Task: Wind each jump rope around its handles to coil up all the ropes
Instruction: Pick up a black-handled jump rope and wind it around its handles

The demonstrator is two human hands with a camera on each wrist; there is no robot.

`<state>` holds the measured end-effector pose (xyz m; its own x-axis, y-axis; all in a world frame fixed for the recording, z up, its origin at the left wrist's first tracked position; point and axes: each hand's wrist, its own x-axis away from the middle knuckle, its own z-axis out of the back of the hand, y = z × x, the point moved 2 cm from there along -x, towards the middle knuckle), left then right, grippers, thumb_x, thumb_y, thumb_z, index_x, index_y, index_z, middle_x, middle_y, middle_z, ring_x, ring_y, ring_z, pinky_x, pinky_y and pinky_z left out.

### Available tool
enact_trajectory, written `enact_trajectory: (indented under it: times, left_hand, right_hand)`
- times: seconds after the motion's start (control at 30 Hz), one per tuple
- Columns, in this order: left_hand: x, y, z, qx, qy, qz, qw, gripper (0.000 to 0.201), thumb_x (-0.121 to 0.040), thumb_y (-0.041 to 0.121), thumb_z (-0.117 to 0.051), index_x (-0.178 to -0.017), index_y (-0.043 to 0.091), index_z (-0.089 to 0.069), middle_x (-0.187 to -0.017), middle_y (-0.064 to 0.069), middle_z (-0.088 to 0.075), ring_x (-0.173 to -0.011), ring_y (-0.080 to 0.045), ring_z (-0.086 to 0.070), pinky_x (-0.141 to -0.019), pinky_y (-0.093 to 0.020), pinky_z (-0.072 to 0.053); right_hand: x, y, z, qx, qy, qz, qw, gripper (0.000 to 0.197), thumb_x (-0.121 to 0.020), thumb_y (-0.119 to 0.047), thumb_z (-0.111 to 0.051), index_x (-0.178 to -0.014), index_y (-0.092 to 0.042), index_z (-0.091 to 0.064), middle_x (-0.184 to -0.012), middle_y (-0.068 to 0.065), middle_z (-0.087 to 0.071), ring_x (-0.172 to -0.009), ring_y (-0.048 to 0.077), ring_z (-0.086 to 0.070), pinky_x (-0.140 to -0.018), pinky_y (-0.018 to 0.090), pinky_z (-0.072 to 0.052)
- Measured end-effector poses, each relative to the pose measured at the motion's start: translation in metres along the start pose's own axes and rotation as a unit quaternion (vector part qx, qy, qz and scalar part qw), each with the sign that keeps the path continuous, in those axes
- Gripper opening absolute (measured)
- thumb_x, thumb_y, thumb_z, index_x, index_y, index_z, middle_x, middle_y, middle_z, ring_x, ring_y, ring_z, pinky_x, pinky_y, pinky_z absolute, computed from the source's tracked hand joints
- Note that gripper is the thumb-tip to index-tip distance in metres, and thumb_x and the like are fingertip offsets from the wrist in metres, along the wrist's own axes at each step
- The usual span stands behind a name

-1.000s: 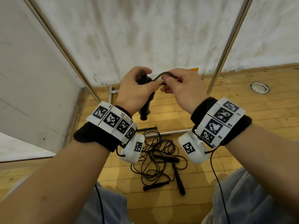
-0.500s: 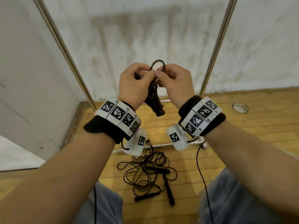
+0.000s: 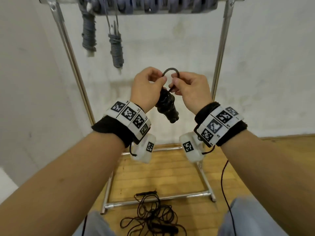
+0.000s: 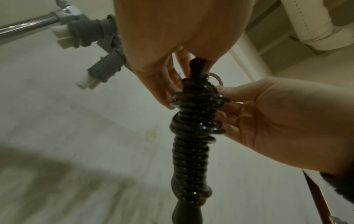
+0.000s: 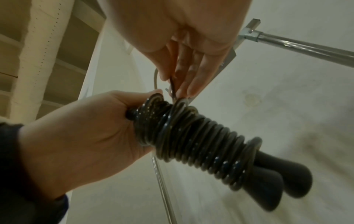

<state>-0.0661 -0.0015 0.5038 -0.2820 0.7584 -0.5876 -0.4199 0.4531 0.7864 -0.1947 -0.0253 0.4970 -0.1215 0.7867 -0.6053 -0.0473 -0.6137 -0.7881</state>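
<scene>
Black jump rope coiled round its paired handles, held up between both hands

Black jump rope [image 3: 167, 106], glossy cord wound in tight turns round two black handles, held at chest height in front of a chrome tube rack [image 3: 219, 53], well above the wooden floor [image 3: 170, 171].

Head view, left to right: two grey coiled rope bundles [image 3: 116, 51] hanging from the rack's top bar; left hand [image 3: 146, 89] curled round the top of the black bundle, thumb and forefinger pinching one end of a small cord loop [image 3: 170, 71] arching above the coil; right hand [image 3: 190, 91] pinching the loop's other end, fingers curled. Both wrists wrapped in black bands with white marker blocks. Low in frame, a loose tangle of black rope [image 3: 151, 220] with handles lying on the floor beside the rack's base bar.

Left wrist view: seen from below, neat coils [image 4: 191, 151] running the length of the handles, left fingers [image 4: 162, 91] on one side of the upper turns, right hand [image 4: 277, 121] on the other. Grey bundles [image 4: 91, 34] with white handle ends against the rail, detail lost in the head view.

Right wrist view: two rounded handle ends [image 5: 283, 181] poking side by side out of the coil's lower end, hidden from the head camera; left palm [image 5: 86, 144] clamped on the bundle's top; right fingertips [image 5: 178, 78] nipping a thin strand just above the uppermost turn.
</scene>
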Motion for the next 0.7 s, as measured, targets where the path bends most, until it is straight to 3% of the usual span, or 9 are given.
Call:
enact_trajectory:
  times: [0.13, 0.2, 0.3, 0.5, 0.63, 0.7]
  left_hand:
    - [-0.035, 0.024, 0.0, -0.029, 0.032, -0.041, 0.998, 0.021, -0.087, 0.017, -0.063, -0.074, 0.03, -0.052, -0.074, 0.009, -0.058, -0.064, -0.001, -0.058, -0.066, -0.019, -0.05]
    - [-0.054, 0.033, 0.0, -0.04, 0.044, -0.05, 0.997, 0.019, -0.088, 0.018, -0.062, -0.077, 0.029, -0.052, -0.074, 0.009, -0.058, -0.064, -0.002, -0.057, -0.061, -0.015, -0.046]
    - [-0.082, 0.046, 0.002, -0.061, 0.063, -0.063, 0.994, 0.01, -0.09, 0.02, -0.059, -0.084, 0.024, -0.053, -0.079, 0.003, -0.062, -0.071, -0.012, -0.06, -0.066, -0.023, -0.048]
    - [-0.137, 0.052, 0.021, -0.098, 0.106, -0.072, 0.987, 0.004, -0.094, 0.022, -0.052, -0.091, 0.022, -0.049, -0.08, 0.004, -0.059, -0.072, -0.011, -0.057, -0.063, -0.026, -0.043]
    - [-0.163, 0.053, 0.04, -0.116, 0.128, -0.086, 0.981, 0.005, -0.092, 0.025, -0.055, -0.089, 0.023, -0.052, -0.088, -0.003, -0.065, -0.082, -0.019, -0.063, -0.075, -0.035, -0.051]
    - [-0.176, 0.054, 0.049, -0.131, 0.142, -0.095, 0.976, 0.004, -0.089, 0.026, -0.059, -0.088, 0.023, -0.056, -0.088, -0.002, -0.066, -0.082, -0.018, -0.064, -0.075, -0.033, -0.052]
  right_hand:
    - [-0.035, -0.023, 0.005, 0.002, 0.004, 0.018, 1.0, 0.027, -0.091, -0.005, -0.051, -0.077, -0.024, -0.063, -0.07, 0.003, -0.065, -0.064, 0.012, -0.064, -0.063, 0.017, -0.053]
    - [-0.054, -0.031, 0.005, 0.005, 0.003, 0.024, 1.0, 0.028, -0.092, -0.005, -0.05, -0.077, -0.025, -0.062, -0.07, 0.003, -0.063, -0.063, 0.011, -0.063, -0.062, 0.017, -0.052]
    - [-0.083, -0.043, 0.001, 0.019, 0.005, 0.041, 0.999, 0.026, -0.093, -0.007, -0.049, -0.078, -0.024, -0.061, -0.068, 0.001, -0.061, -0.062, 0.013, -0.06, -0.065, 0.026, -0.054]
    - [-0.136, -0.059, -0.026, 0.049, -0.015, 0.055, 0.997, 0.02, -0.091, -0.003, -0.044, -0.094, -0.016, -0.06, -0.073, 0.001, -0.062, -0.077, 0.024, -0.065, -0.076, 0.039, -0.057]
    - [-0.163, -0.065, -0.045, 0.039, -0.007, 0.064, 0.997, 0.017, -0.092, -0.006, -0.047, -0.094, -0.015, -0.061, -0.076, 0.002, -0.065, -0.081, 0.024, -0.065, -0.081, 0.041, -0.055]
    - [-0.176, -0.067, -0.052, 0.02, 0.005, 0.065, 0.998, 0.015, -0.092, -0.006, -0.049, -0.096, -0.013, -0.062, -0.074, 0.001, -0.064, -0.075, 0.021, -0.064, -0.077, 0.037, -0.056]
